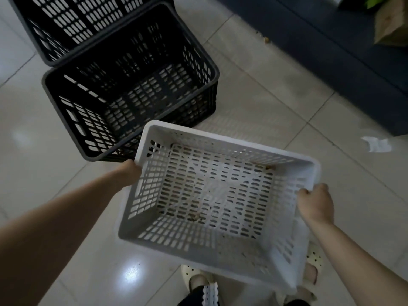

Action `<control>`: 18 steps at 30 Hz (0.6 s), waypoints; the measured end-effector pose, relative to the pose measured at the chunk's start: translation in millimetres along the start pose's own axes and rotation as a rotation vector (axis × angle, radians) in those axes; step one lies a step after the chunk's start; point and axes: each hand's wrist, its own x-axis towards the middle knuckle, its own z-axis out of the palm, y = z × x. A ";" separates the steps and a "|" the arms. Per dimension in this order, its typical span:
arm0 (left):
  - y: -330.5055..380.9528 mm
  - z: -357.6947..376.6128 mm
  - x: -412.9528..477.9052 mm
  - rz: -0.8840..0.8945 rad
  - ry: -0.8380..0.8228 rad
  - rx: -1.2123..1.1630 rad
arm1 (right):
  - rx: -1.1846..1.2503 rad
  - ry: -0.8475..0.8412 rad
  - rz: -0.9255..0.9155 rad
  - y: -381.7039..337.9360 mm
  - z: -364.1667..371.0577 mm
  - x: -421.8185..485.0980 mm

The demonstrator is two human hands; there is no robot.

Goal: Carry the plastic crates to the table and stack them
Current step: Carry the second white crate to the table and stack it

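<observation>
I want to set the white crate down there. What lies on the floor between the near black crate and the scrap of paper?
In the head view, only bare tile floor lies between the near black crate and the paper scrap.

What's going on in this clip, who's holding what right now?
A person holds an empty white crate by its short ends, left hand on one rim, right hand on the other, lifted above the tiled floor. Two black crates sit on the floor just ahead, one behind the other. No table is in view, so nothing is stacked yet.
</observation>
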 end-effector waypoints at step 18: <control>-20.9 4.0 -20.8 0.077 0.092 -0.109 | 0.085 0.006 0.210 17.7 2.3 -2.8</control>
